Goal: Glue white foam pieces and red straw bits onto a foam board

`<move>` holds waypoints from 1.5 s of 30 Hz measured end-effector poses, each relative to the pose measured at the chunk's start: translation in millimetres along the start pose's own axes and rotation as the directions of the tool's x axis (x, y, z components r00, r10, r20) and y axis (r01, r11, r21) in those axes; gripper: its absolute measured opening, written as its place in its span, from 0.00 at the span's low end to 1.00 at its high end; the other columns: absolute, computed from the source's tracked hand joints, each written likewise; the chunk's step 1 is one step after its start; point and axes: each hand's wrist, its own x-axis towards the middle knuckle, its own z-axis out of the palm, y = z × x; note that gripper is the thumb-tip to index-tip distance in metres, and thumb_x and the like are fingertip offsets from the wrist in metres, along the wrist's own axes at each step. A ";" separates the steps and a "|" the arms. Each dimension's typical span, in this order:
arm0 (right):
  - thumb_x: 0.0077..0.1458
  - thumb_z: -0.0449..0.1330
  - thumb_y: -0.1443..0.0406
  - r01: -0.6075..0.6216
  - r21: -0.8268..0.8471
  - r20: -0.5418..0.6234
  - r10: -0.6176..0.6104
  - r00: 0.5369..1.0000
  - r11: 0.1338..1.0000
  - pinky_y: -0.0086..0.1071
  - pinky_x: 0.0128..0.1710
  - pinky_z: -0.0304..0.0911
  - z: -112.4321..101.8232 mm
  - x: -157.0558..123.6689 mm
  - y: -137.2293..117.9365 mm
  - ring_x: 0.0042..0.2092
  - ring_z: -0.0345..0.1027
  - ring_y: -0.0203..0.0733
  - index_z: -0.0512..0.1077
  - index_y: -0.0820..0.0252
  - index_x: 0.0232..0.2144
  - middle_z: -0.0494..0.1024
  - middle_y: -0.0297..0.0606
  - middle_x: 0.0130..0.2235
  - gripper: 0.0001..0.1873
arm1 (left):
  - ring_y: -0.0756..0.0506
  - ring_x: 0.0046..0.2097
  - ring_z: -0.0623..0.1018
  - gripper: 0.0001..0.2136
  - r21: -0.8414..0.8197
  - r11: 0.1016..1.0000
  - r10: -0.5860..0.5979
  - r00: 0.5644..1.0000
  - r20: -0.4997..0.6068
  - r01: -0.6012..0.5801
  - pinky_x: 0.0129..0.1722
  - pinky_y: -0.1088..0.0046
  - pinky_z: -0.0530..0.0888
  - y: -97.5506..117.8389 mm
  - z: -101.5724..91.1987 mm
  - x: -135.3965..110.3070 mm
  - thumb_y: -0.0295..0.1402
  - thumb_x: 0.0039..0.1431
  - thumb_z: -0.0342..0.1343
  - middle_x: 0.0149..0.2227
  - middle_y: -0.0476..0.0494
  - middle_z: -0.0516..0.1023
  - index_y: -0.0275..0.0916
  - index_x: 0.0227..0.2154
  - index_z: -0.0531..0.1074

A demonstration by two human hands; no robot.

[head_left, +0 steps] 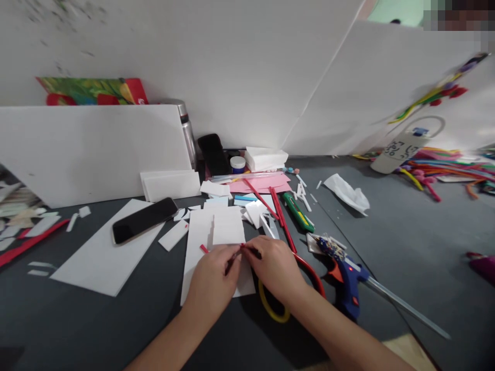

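Observation:
My left hand (pixel 217 273) and my right hand (pixel 274 265) meet over a white sheet (pixel 197 232) on the dark table. Both pinch a thin red strip (pixel 204 249) along the near edge of a smaller white panel (pixel 229 229). One end of the strip sticks out left of my left hand, and a bit of red shows between the fingertips. My fingers hide most of it. Partly under my right hand lie scissors (pixel 274 309) with red and yellow handles.
A blue glue gun (pixel 350 288) with a long glue stick lies at right, near a green cutter (pixel 297 212). Further off are red strips (pixel 284 221), a crumpled tissue (pixel 347 193) and a bottle (pixel 400 149). A phone (pixel 145 220) rests on white board (pixel 104 257) at left.

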 end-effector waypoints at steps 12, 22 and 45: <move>0.60 0.61 0.67 0.006 -0.007 -0.004 -0.006 1.000 1.000 0.32 0.36 0.63 1.8 0.6 0.6 0.37 0.76 0.44 0.79 0.57 0.31 0.82 0.37 0.34 0.08 | 0.40 0.44 0.80 0.11 -0.031 0.999 -0.040 0.998 0.045 0.042 0.47 0.60 0.75 2.0 -1.1 0.6 0.28 0.63 0.51 0.43 0.41 0.82 0.39 0.43 0.78; 0.60 0.61 0.67 0.002 0.001 -0.006 -0.002 1.000 1.000 0.32 0.37 0.63 1.3 1.3 1.4 0.38 0.76 0.44 0.79 0.57 0.32 0.82 0.37 0.35 0.07 | 0.40 0.45 0.80 0.11 -0.050 0.998 -0.040 0.999 0.033 0.042 0.48 0.59 0.75 -0.8 0.4 -0.4 0.27 0.62 0.52 0.44 0.41 0.82 0.38 0.43 0.78; 0.60 0.62 0.66 -0.011 0.010 0.013 0.011 1.000 1.000 0.31 0.37 0.63 -1.4 1.0 1.0 0.37 0.76 0.43 0.80 0.58 0.32 0.82 0.36 0.34 0.06 | 0.41 0.45 0.80 0.11 -0.057 0.998 -0.034 0.999 0.027 0.035 0.47 0.59 0.76 -1.4 0.4 -1.0 0.28 0.63 0.52 0.43 0.41 0.82 0.38 0.43 0.78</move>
